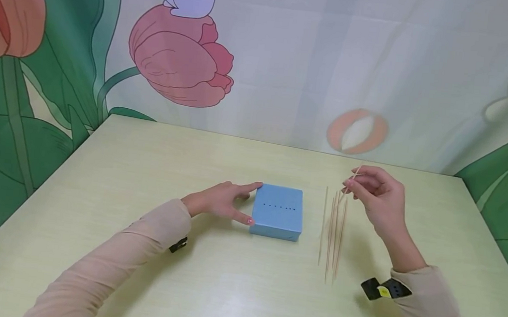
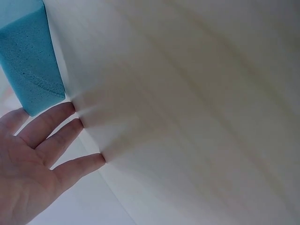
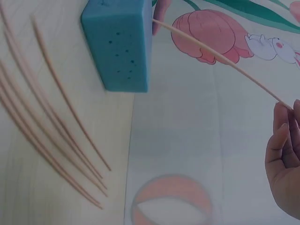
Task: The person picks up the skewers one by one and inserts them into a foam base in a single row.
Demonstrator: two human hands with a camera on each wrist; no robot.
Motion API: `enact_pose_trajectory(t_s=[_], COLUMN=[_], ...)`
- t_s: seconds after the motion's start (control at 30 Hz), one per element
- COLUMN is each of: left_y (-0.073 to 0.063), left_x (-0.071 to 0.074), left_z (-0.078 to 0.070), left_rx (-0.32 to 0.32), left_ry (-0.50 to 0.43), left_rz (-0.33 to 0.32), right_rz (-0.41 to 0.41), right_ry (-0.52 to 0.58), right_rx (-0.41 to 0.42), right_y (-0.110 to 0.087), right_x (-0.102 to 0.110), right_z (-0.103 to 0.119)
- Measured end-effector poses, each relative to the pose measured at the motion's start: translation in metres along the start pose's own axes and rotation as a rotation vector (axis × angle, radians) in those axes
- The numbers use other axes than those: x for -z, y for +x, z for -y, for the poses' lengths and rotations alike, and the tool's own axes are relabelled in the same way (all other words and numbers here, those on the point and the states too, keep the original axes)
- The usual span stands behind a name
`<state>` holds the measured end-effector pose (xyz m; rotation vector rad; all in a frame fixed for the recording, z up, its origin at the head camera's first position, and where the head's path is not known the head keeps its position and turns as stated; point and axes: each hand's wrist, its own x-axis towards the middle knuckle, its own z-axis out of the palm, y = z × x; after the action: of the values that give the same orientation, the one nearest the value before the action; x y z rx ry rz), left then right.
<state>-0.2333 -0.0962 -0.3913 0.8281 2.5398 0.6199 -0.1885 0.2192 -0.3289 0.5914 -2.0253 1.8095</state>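
A blue foam block (image 1: 277,217) with a row of small dark holes along its top lies flat on the table. My left hand (image 1: 222,200) is at its left side, thumb at the near corner and index finger at the far one. Those fingers are stretched out straight, and the left wrist view shows the other fingers (image 2: 58,140) spread beside the foam block (image 2: 35,61). Raised to the right of the block, my right hand (image 1: 380,199) pinches a thin wooden stick (image 3: 225,60) near one end between thumb and fingertips. The stick slants down from the hand.
Several more thin wooden sticks (image 1: 330,242) lie roughly side by side on the table (image 1: 223,288), right of the block. Behind the table's far edge hangs a backdrop (image 1: 285,69) printed with flowers and a rabbit.
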Motion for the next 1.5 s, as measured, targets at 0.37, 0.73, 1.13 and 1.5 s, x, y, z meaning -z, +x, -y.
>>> enact_pose_trajectory(t_s=[0.37, 0.73, 1.13, 1.5], left_y=[-0.001, -0.002, -0.002, 0.000], left_x=[0.000, 0.000, 0.001, 0.002], left_z=[-0.001, -0.003, -0.003, -0.001], left_rx=[0.014, 0.013, -0.012, -0.020], left_ry=[0.002, 0.004, -0.011, -0.015], left_rz=[0.003, 0.005, 0.008, 0.012], right_rz=[-0.022, -0.001, 0.034, 0.071], right_ry=[-0.038, -0.064, -0.040, -0.078], right_rx=[0.032, 0.023, 0.073, 0.126], right_y=[0.009, 0.014, 0.022, 0.030], right_x=[-0.022, -0.040, -0.063, -0.082], right_z=[0.007, 0.004, 0.005, 0.005])
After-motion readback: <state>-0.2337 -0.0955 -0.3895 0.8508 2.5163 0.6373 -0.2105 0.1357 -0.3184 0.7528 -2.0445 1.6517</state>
